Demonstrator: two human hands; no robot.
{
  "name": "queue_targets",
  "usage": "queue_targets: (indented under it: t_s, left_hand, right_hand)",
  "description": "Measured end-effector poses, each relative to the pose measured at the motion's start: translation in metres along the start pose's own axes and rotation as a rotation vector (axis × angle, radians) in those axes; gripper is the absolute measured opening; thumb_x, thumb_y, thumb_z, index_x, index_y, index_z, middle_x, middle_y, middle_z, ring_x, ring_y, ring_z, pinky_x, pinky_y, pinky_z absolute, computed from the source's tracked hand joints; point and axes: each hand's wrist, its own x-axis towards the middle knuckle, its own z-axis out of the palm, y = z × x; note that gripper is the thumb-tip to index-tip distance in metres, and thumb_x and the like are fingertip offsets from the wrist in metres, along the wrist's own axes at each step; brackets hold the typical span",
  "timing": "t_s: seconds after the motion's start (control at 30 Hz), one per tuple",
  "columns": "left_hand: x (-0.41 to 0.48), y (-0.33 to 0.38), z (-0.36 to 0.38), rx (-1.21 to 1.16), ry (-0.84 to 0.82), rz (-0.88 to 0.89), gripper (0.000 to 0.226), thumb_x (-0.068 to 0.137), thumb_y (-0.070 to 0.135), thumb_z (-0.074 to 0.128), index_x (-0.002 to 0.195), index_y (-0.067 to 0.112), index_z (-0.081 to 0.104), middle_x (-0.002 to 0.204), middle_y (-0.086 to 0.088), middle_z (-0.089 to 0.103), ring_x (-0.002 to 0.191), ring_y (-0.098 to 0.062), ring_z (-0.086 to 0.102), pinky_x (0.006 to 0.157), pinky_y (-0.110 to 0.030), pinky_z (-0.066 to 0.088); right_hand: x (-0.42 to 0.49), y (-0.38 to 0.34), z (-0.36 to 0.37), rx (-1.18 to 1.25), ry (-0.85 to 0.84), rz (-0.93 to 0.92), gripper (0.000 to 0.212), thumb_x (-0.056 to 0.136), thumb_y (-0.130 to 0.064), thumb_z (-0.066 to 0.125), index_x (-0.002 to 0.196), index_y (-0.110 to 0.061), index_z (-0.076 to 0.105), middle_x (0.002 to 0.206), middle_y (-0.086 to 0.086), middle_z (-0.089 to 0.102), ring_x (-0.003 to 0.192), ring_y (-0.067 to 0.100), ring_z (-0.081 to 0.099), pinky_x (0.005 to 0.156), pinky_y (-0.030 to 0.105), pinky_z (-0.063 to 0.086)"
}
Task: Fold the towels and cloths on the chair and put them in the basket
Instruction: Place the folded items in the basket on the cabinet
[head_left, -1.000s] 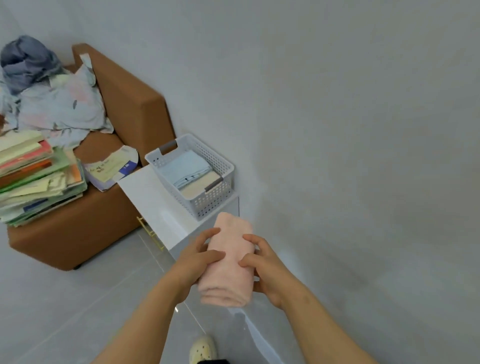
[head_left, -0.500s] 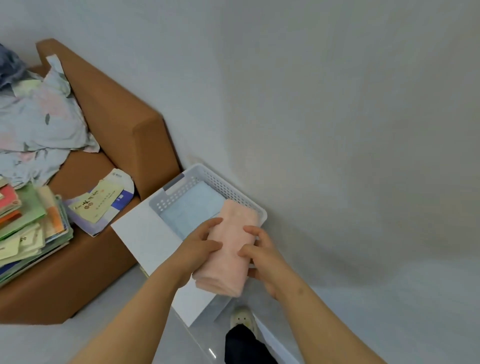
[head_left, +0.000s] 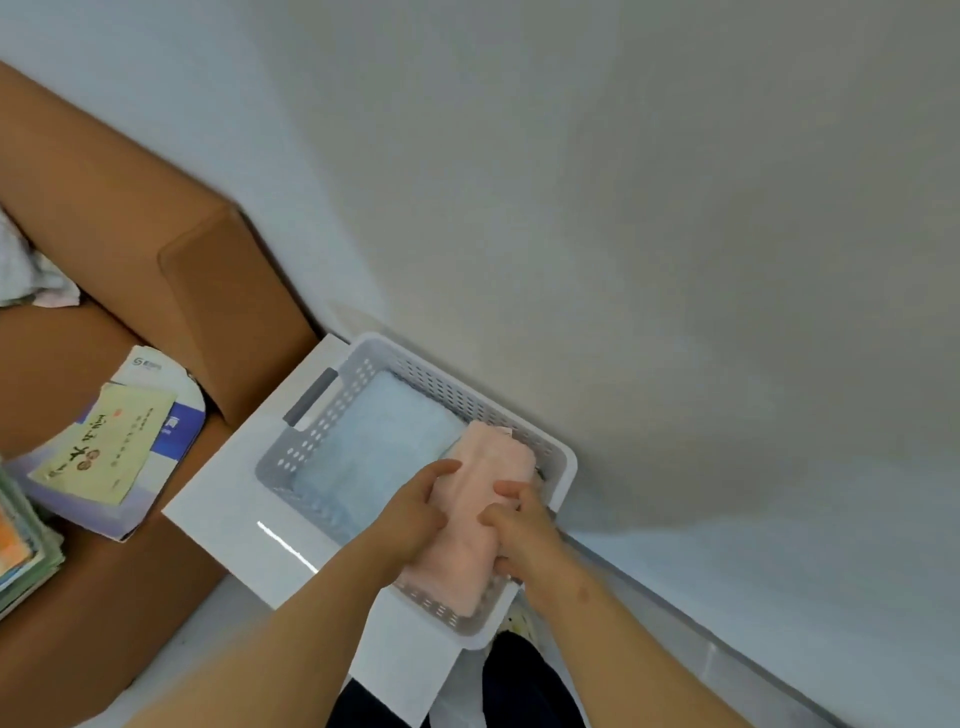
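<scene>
- Pink folded terry towel (head_left: 480, 525) held by both hands, low over right half of the white perforated plastic basket (head_left: 565, 467), partly inside; not let go yet.
- Left hand (head_left: 415, 514) grips towel's left side, right hand (head_left: 524, 532) its right side.
- Light-blue folded towel (head_left: 382, 441) already in basket's left half.
- Left of basket, on brown chair (head_left: 223, 291): crumpled pale cloth (head_left: 31, 275), unfolded. More to do, prob. mid-task.

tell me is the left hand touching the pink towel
Touching. The head view shows the left hand holding the pink towel along its side, fingers lying on the cloth with no gap.
</scene>
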Motion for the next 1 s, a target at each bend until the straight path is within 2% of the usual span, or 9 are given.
queue_targets:
  t_s: [0.07,0.2,0.43,0.53,0.6,0.73,0.83,0.93,1.0]
  left_hand:
    - [0.012,-0.006,-0.003,0.025,-0.013,0.026,0.058,0.089,-0.006,0.031,0.13,0.035,0.04,0.127,0.002,0.043,0.108,-0.019,0.047,0.081,-0.026,0.043]
    - [0.036,-0.02,-0.009,0.111,-0.011,0.072,0.059,0.089,-0.005,0.031,0.133,0.032,0.041,0.137,0.004,0.041,0.117,-0.017,0.042,0.096,-0.029,0.038]
    - [0.046,-0.034,-0.004,0.427,-0.069,0.174,0.058,0.091,-0.002,0.039,0.143,0.022,0.033,0.148,0.0,0.037,0.133,-0.018,0.038,0.103,-0.023,0.03]
    - [0.051,-0.034,-0.002,0.522,-0.079,0.18,0.058,0.092,0.003,0.04,0.144,0.026,0.031,0.147,-0.001,0.04,0.131,-0.02,0.042,0.104,-0.028,0.034]
    - [0.052,-0.03,0.0,0.5,-0.099,0.186,0.057,0.092,0.002,0.039,0.144,0.027,0.032,0.147,0.0,0.04,0.13,-0.02,0.043,0.102,-0.026,0.035]
    - [0.051,-0.03,-0.003,0.37,-0.126,0.17,0.059,0.091,0.0,0.041,0.142,0.028,0.034,0.146,0.003,0.04,0.131,-0.017,0.041,0.097,-0.018,0.031]
    - [0.047,-0.034,-0.003,0.578,-0.043,0.186,0.058,0.09,0.007,0.045,0.143,0.03,0.033,0.14,0.001,0.044,0.123,-0.018,0.046,0.096,-0.027,0.04]
    - [0.039,-0.027,0.001,0.786,0.158,0.154,0.048,0.092,0.018,0.043,0.138,0.03,0.036,0.113,0.001,0.042,0.093,-0.013,0.048,0.067,-0.025,0.041]
    - [0.034,-0.022,0.004,0.817,0.139,0.155,0.052,0.091,0.016,0.043,0.139,0.033,0.03,0.106,0.002,0.033,0.078,-0.013,0.042,0.061,-0.022,0.034]
  right_hand:
    - [0.009,-0.001,0.009,-0.009,0.03,0.033,0.045,0.089,-0.011,0.048,0.131,-0.025,0.039,0.115,0.003,0.046,0.102,0.023,0.052,0.073,0.029,0.046]
    - [0.027,0.0,0.024,-0.021,0.072,0.064,0.049,0.091,-0.013,0.048,0.137,-0.022,0.034,0.117,0.002,0.044,0.097,0.018,0.047,0.066,0.025,0.041]
    - [0.041,0.011,0.031,-0.036,0.124,0.129,0.053,0.091,-0.013,0.047,0.142,-0.019,0.032,0.135,0.006,0.044,0.103,0.018,0.046,0.093,0.033,0.046]
    - [0.043,0.011,0.03,-0.024,0.145,0.151,0.052,0.091,-0.014,0.047,0.14,-0.018,0.033,0.13,0.007,0.046,0.101,0.019,0.046,0.093,0.034,0.046]
    - [0.043,0.01,0.029,-0.009,0.163,0.142,0.051,0.091,-0.014,0.047,0.14,-0.018,0.034,0.124,0.006,0.046,0.098,0.018,0.045,0.086,0.03,0.045]
    - [0.046,0.012,0.029,0.012,0.199,0.112,0.051,0.091,-0.013,0.047,0.14,-0.017,0.034,0.134,0.005,0.044,0.101,0.017,0.044,0.082,0.026,0.039]
    - [0.048,0.014,0.031,-0.041,0.184,0.111,0.053,0.091,-0.014,0.047,0.141,-0.018,0.033,0.138,0.005,0.041,0.108,0.018,0.045,0.083,0.025,0.038]
    - [0.049,0.014,0.03,-0.058,0.188,0.112,0.051,0.092,-0.011,0.044,0.142,-0.018,0.035,0.142,0.005,0.038,0.121,0.021,0.045,0.085,0.024,0.037]
    - [0.05,0.012,0.029,-0.052,0.217,0.1,0.05,0.092,-0.01,0.042,0.141,-0.018,0.036,0.143,0.005,0.036,0.122,0.022,0.044,0.089,0.026,0.04]
